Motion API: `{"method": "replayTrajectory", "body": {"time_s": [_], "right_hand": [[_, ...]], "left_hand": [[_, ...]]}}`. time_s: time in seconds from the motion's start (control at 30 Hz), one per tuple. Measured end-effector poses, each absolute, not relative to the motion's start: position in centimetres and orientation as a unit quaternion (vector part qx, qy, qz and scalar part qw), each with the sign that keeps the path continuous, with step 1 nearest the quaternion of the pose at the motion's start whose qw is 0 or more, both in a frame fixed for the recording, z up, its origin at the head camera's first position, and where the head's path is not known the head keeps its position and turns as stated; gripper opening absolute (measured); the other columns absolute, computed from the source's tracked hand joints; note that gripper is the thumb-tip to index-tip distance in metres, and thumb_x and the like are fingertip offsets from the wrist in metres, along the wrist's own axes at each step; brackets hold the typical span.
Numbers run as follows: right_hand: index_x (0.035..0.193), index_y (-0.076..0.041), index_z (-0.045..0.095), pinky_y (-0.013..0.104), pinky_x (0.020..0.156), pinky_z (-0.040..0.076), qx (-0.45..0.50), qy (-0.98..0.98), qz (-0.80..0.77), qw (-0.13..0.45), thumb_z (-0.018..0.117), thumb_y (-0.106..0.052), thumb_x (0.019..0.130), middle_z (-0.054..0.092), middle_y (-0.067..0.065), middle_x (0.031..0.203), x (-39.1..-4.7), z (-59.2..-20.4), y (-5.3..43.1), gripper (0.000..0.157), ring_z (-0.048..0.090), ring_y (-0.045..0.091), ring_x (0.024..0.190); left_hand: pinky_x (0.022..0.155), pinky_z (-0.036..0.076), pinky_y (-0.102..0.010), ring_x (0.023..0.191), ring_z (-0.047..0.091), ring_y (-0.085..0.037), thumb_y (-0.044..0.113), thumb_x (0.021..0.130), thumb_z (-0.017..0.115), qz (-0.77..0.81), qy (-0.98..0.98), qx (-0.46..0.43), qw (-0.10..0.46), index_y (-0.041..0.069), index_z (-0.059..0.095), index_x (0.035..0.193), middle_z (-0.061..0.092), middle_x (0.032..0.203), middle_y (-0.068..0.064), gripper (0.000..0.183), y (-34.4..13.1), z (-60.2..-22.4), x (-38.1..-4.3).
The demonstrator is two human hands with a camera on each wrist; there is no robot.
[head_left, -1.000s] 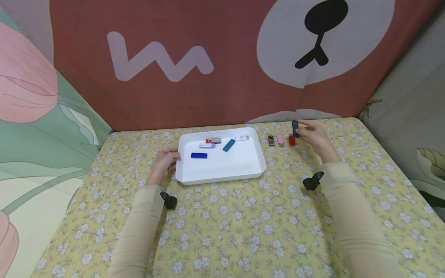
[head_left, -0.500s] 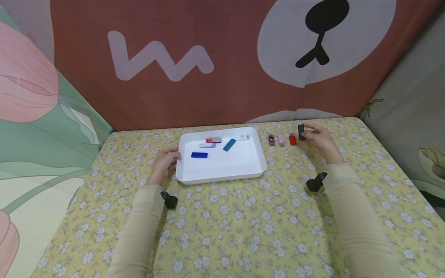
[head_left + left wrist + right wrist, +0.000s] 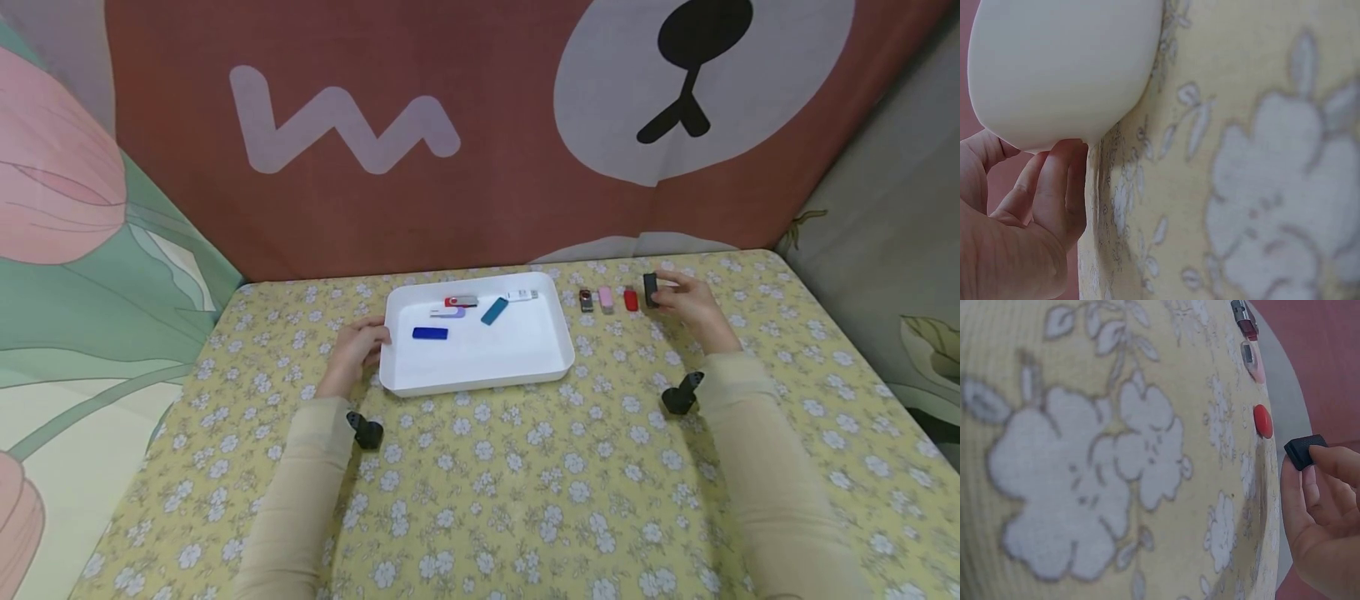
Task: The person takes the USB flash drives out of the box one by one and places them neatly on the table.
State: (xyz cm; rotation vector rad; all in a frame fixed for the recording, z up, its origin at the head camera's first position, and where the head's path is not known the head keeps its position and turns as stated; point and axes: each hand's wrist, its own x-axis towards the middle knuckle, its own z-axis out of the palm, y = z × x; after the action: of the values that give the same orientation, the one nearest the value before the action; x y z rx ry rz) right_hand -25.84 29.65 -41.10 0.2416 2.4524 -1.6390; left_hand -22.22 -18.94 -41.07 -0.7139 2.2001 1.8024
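Observation:
My right hand (image 3: pixel 693 308) pinches a black USB stick (image 3: pixel 650 290) between thumb and fingers, at the right end of a row on the cloth. Left of it lie a red USB stick (image 3: pixel 631 299), a pink one (image 3: pixel 606 300) and a dark one with a metal part (image 3: pixel 586 301). In the right wrist view the black stick (image 3: pixel 1304 450) is held near the red one (image 3: pixel 1263 421). My left hand (image 3: pixel 354 354) grips the left side of a white tray (image 3: pixel 480 386); the left wrist view shows fingers (image 3: pixel 1054 181) under its edge.
Inside the tray lie a blue stick (image 3: pixel 430 333), a teal one (image 3: pixel 494 311), a red-and-silver one (image 3: pixel 461 302), a lilac one (image 3: pixel 447 313) and a white one (image 3: pixel 522 295). A flowered cloth (image 3: pixel 480 500) covers the table. A printed curtain (image 3: pixel 480 217) stands behind it.
My right hand has moved the black USB stick to the right, past the red one, and slightly lower in view. The left hand and the tray stay in place.

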Motion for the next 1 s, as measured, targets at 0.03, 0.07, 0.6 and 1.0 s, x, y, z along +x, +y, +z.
{"method": "replayTrajectory", "body": {"time_s": [0.03, 0.07, 0.6, 1.0], "right_hand": [[0.152, -0.007, 0.022, 0.025, 0.092, 0.050, 0.083, 0.825, -0.551, 0.092, 0.047, -0.012, 0.099, 0.047, 0.005, 0.119, -25.88, -41.11, 29.67, 0.059, 0.053, -0.007, 0.083], [0.152, -0.007, 0.022, 0.022, 0.089, 0.050, 0.085, 0.825, -0.551, 0.094, 0.047, -0.011, 0.098, 0.047, 0.005, 0.118, -25.90, -41.12, 29.68, 0.060, 0.053, -0.007, 0.083], [0.152, -0.005, 0.023, 0.008, 0.074, 0.048, 0.103, 0.825, -0.546, 0.106, 0.048, -0.005, 0.097, 0.030, 0.029, 0.149, -26.33, -41.80, 29.74, 0.061, 0.047, -0.007, 0.082], [0.152, -0.004, 0.023, 0.008, 0.072, 0.047, 0.112, 0.829, -0.540, 0.098, 0.048, -0.005, 0.097, 0.031, 0.028, 0.148, -26.19, -42.05, 29.78, 0.060, 0.048, -0.002, 0.089]], "left_hand": [[0.057, 0.051, -0.016, 0.078, 0.060, -0.005, 0.005, 0.083, 0.056, 0.612, 0.746, -0.243, 0.104, 0.012, 0.052, 0.138, 0.056, 0.135, -0.012, 0.056, -18.96, -41.10, -22.25], [0.057, 0.051, -0.016, 0.078, 0.060, -0.005, 0.005, 0.083, 0.056, 0.612, 0.746, -0.242, 0.104, 0.012, 0.052, 0.138, 0.056, 0.135, -0.013, 0.056, -18.98, -41.15, -22.28], [0.059, 0.052, -0.017, 0.080, 0.062, -0.007, 0.005, 0.082, 0.055, 0.609, 0.751, -0.236, 0.097, 0.009, 0.052, 0.137, 0.059, 0.131, -0.013, 0.056, -18.87, -40.92, -21.98], [0.058, 0.051, -0.016, 0.078, 0.062, -0.005, 0.005, 0.084, 0.055, 0.611, 0.748, -0.237, 0.102, 0.012, 0.050, 0.140, 0.055, 0.136, -0.014, 0.056, -19.01, -41.13, -22.20]]}}
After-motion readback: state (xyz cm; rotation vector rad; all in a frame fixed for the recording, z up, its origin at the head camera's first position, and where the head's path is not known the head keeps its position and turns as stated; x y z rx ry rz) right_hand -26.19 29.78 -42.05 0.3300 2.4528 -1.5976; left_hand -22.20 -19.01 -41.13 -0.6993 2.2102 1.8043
